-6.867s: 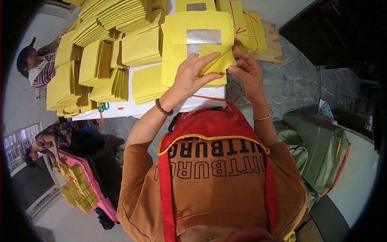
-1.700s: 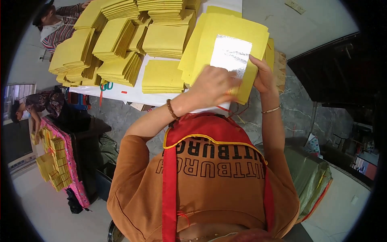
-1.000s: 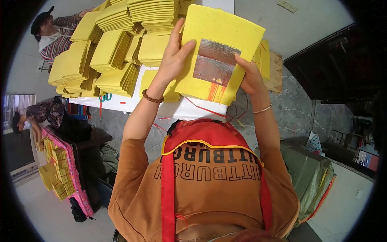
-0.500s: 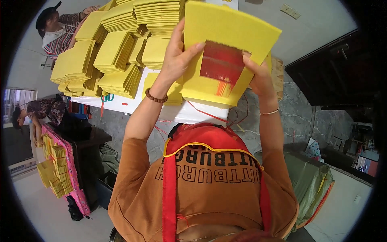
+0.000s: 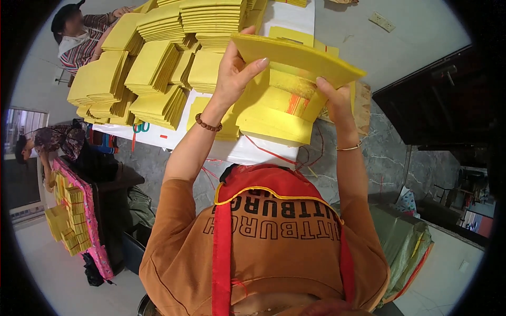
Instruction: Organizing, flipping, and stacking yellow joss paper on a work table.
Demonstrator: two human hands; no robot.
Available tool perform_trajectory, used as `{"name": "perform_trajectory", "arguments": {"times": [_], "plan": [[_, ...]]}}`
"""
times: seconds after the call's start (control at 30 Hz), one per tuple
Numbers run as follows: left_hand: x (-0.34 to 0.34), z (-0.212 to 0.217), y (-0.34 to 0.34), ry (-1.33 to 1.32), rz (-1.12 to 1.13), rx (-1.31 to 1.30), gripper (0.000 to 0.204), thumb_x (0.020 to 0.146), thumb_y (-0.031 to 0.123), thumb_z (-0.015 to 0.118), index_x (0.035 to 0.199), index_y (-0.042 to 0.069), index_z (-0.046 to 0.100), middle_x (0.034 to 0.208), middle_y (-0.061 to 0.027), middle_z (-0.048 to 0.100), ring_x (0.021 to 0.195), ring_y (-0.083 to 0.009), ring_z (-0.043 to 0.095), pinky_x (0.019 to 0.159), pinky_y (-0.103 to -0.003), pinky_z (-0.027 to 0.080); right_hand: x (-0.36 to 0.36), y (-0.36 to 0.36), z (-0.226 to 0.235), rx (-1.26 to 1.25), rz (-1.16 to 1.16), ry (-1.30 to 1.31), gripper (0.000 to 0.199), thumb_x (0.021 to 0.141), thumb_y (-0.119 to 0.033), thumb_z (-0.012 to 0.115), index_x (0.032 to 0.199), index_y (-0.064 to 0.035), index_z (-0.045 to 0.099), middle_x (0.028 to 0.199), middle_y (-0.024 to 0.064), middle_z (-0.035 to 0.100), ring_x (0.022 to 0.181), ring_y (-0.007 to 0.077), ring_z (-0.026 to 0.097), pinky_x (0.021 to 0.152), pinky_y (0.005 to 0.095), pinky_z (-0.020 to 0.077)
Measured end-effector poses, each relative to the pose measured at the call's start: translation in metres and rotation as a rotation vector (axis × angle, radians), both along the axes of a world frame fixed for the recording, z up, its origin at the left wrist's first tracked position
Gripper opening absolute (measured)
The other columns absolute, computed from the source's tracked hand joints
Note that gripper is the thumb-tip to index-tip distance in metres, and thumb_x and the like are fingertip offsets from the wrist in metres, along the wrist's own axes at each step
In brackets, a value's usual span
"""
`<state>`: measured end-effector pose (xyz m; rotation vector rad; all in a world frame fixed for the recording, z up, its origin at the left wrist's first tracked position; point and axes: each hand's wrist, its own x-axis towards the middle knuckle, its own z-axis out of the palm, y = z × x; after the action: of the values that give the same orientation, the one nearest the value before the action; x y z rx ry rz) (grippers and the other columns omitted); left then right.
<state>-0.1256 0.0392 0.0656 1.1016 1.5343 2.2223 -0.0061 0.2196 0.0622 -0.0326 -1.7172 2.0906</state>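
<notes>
Between my two hands is a tilted stack of yellow paper sheets (image 5: 298, 57), seen nearly edge-on. My left hand (image 5: 235, 76) grips its left end, thumb on the near side and fingers mostly hidden behind. At the right end my right hand (image 5: 337, 97) pinches it, the thumb in view and the other fingers hidden. Below the held stack lies another pile of yellow paper (image 5: 274, 125) on the white table (image 5: 221, 149). An orange-red printed patch shows on the yellow paper between my hands.
Several folded yellow paper bundles (image 5: 153, 66) fill the table's left side. Green-handled scissors (image 5: 140, 127) lie at its edge, and a red cord (image 5: 269, 150) crosses the near edge. A person (image 5: 79, 39) works at far left, another (image 5: 58, 145) beside a pink-covered table (image 5: 89, 221).
The held stack has tipped from facing me to nearly edge-on, and its red square is out of sight. Both hands keep their hold, and the paper pile beneath shows more.
</notes>
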Motion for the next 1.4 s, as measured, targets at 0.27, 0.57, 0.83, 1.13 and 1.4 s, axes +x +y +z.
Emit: {"name": "perform_trajectory", "arguments": {"times": [0.27, 0.57, 0.83, 1.13, 1.4], "plan": [[-0.003, -0.012, 0.008, -0.023, 0.014, -0.052, 0.068, 0.08, 0.012, 0.063, 0.134, 0.002, 0.022, 0.115, -0.0073, 0.047, 0.108, -0.0156, 0.045, 0.093, -0.03, 0.036, -0.002, 0.004, 0.002, 0.102, 0.073, -0.161, 0.027, 0.079, -0.01, 0.063, 0.103, 0.0009, 0.057, 0.095, 0.0031, 0.06, 0.087, 0.0105, 0.054, 0.078, 0.0237, 0.0436], [-0.014, -0.028, 0.014, 0.096, 0.113, -0.099, 0.064, 0.082, 0.012, 0.06, 0.132, 0.003, 0.022, 0.118, -0.0106, 0.045, 0.112, -0.0176, 0.043, 0.096, -0.031, 0.034, -0.013, 0.02, -0.014, 0.17, 0.039, -0.117, 0.021, 0.083, -0.011, 0.059, 0.1, 0.0009, 0.057, 0.092, 0.0008, 0.059, 0.083, 0.0077, 0.052, 0.075, 0.0226, 0.0427], [-0.014, 0.01, -0.001, -0.018, 0.014, -0.06, 0.058, 0.087, 0.009, 0.052, 0.135, 0.008, 0.02, 0.119, -0.0117, 0.046, 0.089, -0.0106, 0.051, 0.075, -0.024, 0.044, -0.008, 0.03, -0.003, -0.248, 0.152, -0.17, 0.024, 0.084, -0.009, 0.057, 0.106, -0.0006, 0.053, 0.092, 0.0037, 0.058, 0.085, 0.0123, 0.056, 0.074, 0.0261, 0.0467], [0.004, -0.01, -0.012, 1.202, 0.177, -0.47, 0.024, 0.071, 0.026, 0.063, 0.09, 0.013, 0.064, 0.098, -0.0016, 0.062, 0.101, -0.0235, 0.051, 0.085, -0.035, 0.034, 0.015, 0.025, -0.04, -0.392, 0.158, -0.311, 0.029, 0.083, -0.008, 0.056, 0.11, -0.0015, 0.049, 0.1, 0.0041, 0.055, 0.091, 0.012, 0.054, 0.075, 0.0252, 0.0461], [0.018, -0.056, -0.031, 0.883, -0.013, -0.595, 0.024, 0.071, 0.02, 0.06, 0.094, 0.013, 0.062, 0.097, -0.0006, 0.062, 0.092, -0.0168, 0.053, 0.079, -0.031, 0.032, 0.049, -0.002, -0.049, -0.338, -0.066, -0.32, 0.042, 0.091, -0.022, 0.046, 0.128, -0.0046, 0.038, 0.122, 0.0086, 0.044, 0.104, 0.0153, 0.048, 0.083, 0.0287, 0.0442]]}}
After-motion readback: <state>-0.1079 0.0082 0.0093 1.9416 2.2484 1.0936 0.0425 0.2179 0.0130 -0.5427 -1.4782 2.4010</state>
